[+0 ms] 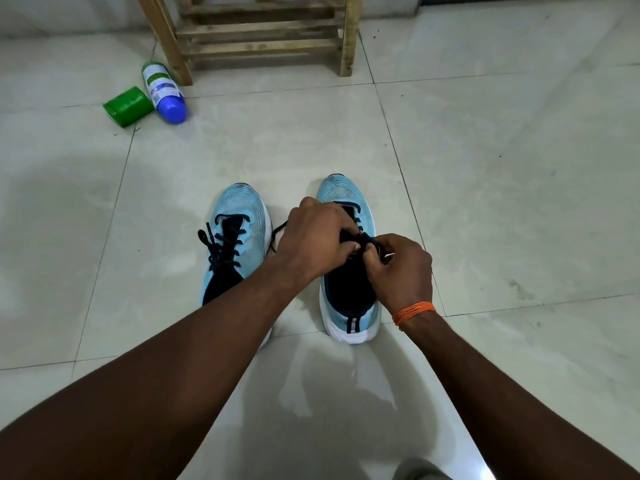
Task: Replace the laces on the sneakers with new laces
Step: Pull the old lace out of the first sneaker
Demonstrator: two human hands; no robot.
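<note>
Left hand and right hand atop the right sneaker, both in a pinch on its lace.

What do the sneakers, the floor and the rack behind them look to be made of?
Sneakers: light blue knit or mesh fabric upper, judging by the fine ribbed texture; white sole looks like matte foam. Floor: glossy tile, perhaps ceramic or stone, with joint lines and reflections. Rack: bare, unfinished wood, showing grain and rough slats.

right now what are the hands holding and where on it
Both the left hand and the right hand pinch the dark lace over the middle of the right sneaker; fingers hide which part of the lace.
</note>
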